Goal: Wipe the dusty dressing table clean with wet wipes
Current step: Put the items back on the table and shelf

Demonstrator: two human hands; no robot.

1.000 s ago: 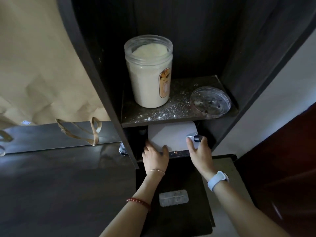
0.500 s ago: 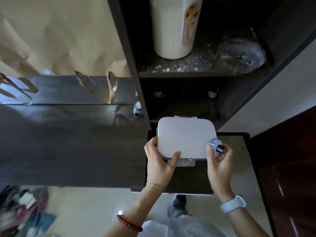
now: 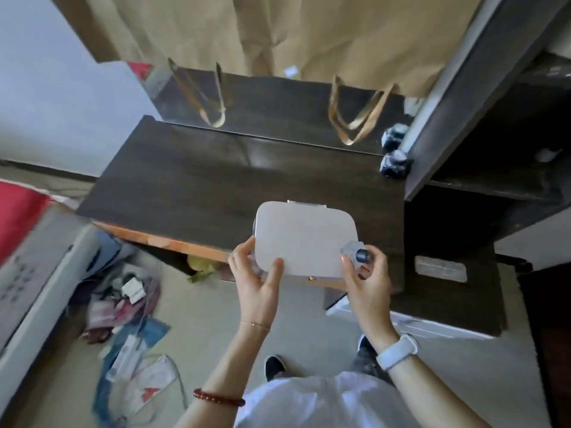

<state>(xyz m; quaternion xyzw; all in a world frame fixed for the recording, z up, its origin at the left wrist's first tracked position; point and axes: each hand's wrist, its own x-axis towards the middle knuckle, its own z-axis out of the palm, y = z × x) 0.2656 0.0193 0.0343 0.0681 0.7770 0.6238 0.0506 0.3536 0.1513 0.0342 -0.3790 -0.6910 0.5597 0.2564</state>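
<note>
A white rounded box (image 3: 304,237) with a hinged lid hangs over the front edge of the dark wooden dressing table (image 3: 200,186). My left hand (image 3: 258,278) grips its near left corner, thumb on the lid. My right hand (image 3: 369,281) holds the box's near right corner and also pinches a small clear bottle with a dark cap (image 3: 357,256). No wet wipe is visible in the head view.
A mirror (image 3: 272,103) stands at the table's back, reflecting a brown paper bag with handles. Dark shelves (image 3: 494,168) rise on the right, with a small dark round object (image 3: 395,165) at their foot. Bags and papers (image 3: 129,319) litter the floor at left.
Both hands have drawn the white box out of the lower shelf compartment and carried it left, over the table's front edge. The view has tilted down and left.
</note>
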